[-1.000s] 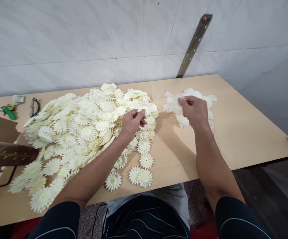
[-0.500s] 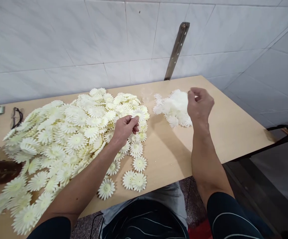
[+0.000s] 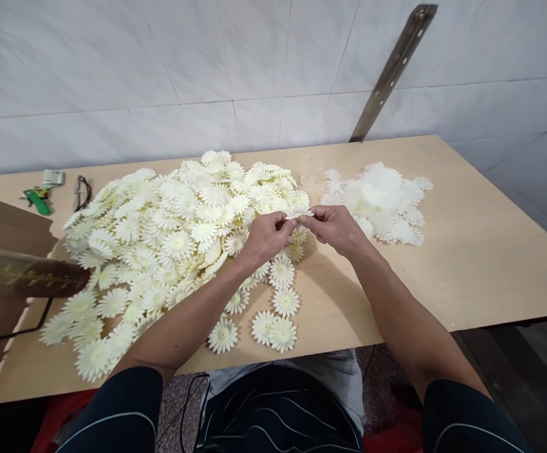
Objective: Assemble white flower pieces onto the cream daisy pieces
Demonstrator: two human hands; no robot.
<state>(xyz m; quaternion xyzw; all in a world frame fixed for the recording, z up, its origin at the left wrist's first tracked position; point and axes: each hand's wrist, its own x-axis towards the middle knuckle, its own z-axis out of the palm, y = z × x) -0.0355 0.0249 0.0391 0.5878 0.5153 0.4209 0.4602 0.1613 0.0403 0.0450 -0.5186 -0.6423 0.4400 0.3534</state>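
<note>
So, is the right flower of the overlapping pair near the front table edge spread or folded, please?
Spread: the flower shows petals fanned all around.

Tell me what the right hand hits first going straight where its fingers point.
The right hand would probably meet the thin, cream-white, daisy-shaped flower piece, then the left hand opposite; fingertip contact is unclear.

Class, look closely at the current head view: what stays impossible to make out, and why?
All in the head view:
1. Most of the flower piece between the left hand and right hand: covered by fingers.
2. Lower layers of the flower pile: buried under upper flowers.
3. Left end of the brown cylinder: cut off by the picture's left edge.
4. Its markings: too small and blurred.
</note>
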